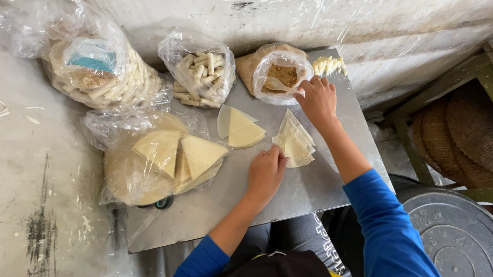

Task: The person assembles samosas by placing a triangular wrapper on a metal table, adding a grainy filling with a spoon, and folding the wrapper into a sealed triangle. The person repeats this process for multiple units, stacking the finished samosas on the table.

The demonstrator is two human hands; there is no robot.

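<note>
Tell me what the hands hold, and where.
Right hand grips a spoon by its handle end; left hand only presses the wrapper stack.

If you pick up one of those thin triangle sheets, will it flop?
Probably floppy: the sheets look thin and lie flat, fanned on the tray. Likely light and easy to tear, being so thin. They may cling together; the left hand presses the stack's edge.

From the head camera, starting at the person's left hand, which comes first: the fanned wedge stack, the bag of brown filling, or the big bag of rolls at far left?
1. Fanned wedge stack, touching the left hand.
2. Bag of brown filling, farther up the tray, by the right hand.
3. Big bag of rolls, far left.
</note>
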